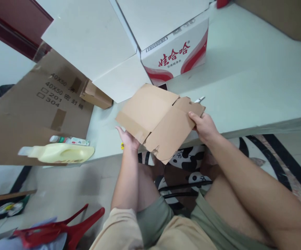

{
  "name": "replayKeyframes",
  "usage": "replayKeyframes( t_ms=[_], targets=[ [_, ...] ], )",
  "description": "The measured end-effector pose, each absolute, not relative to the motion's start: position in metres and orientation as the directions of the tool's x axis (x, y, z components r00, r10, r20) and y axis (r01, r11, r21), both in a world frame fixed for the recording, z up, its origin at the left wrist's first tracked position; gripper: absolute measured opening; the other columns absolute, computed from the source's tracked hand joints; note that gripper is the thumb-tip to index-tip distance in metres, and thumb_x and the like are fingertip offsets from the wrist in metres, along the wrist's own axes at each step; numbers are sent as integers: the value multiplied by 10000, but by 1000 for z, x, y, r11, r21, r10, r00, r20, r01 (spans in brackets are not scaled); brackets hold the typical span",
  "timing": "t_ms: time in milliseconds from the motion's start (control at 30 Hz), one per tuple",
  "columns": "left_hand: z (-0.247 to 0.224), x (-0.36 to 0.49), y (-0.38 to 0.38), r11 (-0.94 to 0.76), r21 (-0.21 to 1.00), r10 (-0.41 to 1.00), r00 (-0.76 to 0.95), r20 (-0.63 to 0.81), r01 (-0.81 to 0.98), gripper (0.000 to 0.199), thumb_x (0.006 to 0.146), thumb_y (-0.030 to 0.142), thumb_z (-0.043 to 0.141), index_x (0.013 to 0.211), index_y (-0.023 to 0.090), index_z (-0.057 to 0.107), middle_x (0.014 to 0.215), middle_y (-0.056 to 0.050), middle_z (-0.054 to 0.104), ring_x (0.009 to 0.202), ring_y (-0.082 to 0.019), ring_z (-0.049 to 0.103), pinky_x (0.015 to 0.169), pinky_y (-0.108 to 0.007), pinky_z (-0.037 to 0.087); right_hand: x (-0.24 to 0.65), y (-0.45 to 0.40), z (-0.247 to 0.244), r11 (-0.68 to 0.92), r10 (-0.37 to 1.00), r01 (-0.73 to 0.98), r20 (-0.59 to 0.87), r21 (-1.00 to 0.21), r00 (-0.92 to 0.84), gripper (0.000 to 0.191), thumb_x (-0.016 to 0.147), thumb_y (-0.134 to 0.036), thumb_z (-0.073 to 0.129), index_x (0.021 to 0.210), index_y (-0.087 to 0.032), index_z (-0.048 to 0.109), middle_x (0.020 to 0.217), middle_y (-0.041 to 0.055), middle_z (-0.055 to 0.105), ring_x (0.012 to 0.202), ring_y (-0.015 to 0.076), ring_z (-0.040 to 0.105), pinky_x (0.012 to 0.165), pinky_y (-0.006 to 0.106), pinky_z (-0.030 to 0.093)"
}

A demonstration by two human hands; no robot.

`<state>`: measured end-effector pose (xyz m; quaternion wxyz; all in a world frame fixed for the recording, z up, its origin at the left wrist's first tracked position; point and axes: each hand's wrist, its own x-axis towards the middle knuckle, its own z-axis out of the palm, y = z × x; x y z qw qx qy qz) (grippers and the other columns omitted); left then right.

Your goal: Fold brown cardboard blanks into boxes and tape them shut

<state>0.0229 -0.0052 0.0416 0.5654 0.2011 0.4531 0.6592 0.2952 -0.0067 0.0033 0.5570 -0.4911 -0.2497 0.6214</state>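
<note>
A brown cardboard box (150, 111), partly unfolded with a creased, notched flap, is held up tilted over the table's front edge. My right hand (204, 126) grips the flap's right edge, thumb on top and fingers underneath. At the near left edge, my left hand (129, 139) bears the cardboard from below; its thumb stretches out to the side and its other fingers are hidden beneath the sheet. Behind the flap a thin white item (200, 100) sticks out, its kind unclear. Part of a dark flat object (163, 86) shows beyond the cardboard.
White cartons (175, 57) with red print stand at the back. A large brown carton (62, 93) rises at left, beside a small brown box (97, 95). A pale yellow jug (64, 153) and a small bottle (69, 140) lie nearby. A red chair (62, 229) is at lower left.
</note>
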Motion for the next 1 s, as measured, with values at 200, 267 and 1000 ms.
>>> replayKeyframes(
  t_ms=[200,267,1000],
  targets=[
    [14,32,22,167,794,898,-242,-368,-584,266,835,278,685,1072,158,681,972,-72,776,890,-196,746,963,-355,579,299,-6,5,-253,938,-419,-327,-872,115,492,568,-593,808,753,-186,602,600,-15,577,523,92,485,454,224,385],
    [7,36,31,188,772,894,-219,-390,-607,288,822,291,703,1077,160,672,972,-72,773,899,-202,744,984,-372,570,299,-9,6,-297,946,-339,-322,-892,18,467,576,-574,810,684,-172,598,531,-26,532,445,67,414,406,220,322],
    [27,18,46,207,527,943,25,-331,-824,389,911,486,463,811,174,673,721,-35,644,590,-143,621,645,-299,520,421,85,114,-240,690,148,-61,-960,722,228,958,-267,448,731,-248,437,708,55,580,587,106,574,621,323,524]
  ],
)
